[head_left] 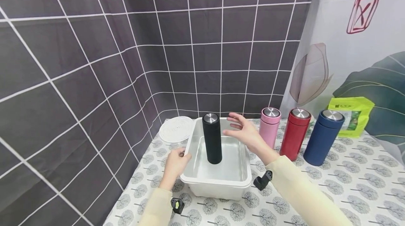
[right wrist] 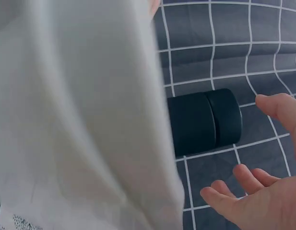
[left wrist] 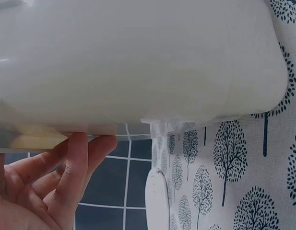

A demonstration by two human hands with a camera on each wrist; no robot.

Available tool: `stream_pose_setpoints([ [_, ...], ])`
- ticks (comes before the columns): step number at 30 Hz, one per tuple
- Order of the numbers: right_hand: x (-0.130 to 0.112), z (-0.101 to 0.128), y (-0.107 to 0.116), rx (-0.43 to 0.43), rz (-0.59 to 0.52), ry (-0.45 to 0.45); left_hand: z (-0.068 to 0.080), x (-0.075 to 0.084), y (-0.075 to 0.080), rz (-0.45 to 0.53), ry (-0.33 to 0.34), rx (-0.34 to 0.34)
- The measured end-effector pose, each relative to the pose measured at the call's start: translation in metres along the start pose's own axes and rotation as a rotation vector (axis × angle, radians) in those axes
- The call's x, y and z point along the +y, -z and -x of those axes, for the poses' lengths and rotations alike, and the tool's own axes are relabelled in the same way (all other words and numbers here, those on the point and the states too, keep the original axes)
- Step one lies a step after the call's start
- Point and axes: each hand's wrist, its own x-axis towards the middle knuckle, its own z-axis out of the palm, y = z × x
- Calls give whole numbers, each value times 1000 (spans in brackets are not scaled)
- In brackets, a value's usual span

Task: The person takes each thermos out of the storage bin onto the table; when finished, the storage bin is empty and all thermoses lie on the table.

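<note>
From the head camera, a black flask [head_left: 212, 138] stood upright inside a white tub [head_left: 190, 176] on the table [head_left: 348, 191]. The right hand [head_left: 245, 133] hung just beside the flask's upper part, fingers spread and apart from it. The left hand [head_left: 175, 164] gripped the tub's left rim. A pink flask [head_left: 269, 126], red flask [head_left: 295, 133] and blue flask [head_left: 322, 136] stood in a row to the right, well apart from the tub; a round white mat [head_left: 176, 128] lay behind it by the tiled wall [head_left: 95, 60].

At the left wrist, the fingers [left wrist: 78, 163] curled under the tub's rim [left wrist: 138, 72].

At the right wrist, the open fingers [right wrist: 248, 191] sat near the black flask [right wrist: 205, 122] without touching, the tub wall [right wrist: 80, 120] blurred alongside.
</note>
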Motion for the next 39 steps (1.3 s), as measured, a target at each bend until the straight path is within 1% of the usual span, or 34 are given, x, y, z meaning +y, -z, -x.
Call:
stream_pose_setpoints([
  [8, -4, -8, -8, -29, 10, -69, 0, 3, 1, -1, -8, 3],
  [12, -11, -11, -9, -58, 7, -74, -2, 4, 3, -6, -4, 2],
  [15, -15, -16, -11, -64, 21, -75, -3, 4, 3, -9, -1, 0],
  [20, -15, -24, -20, -49, 48, -105, -3, 3, 3, -15, 5, 2],
  [25, -11, -30, -32, -31, 27, -141, -2, 1, 2, -9, -3, 1],
  [33, 1, -36, -42, 16, 100, -208, -1, -2, 0, 2, 5, -4],
  [39, 13, -38, -46, 35, 114, -206, 0, -1, -1, 8, 3, -3],
])
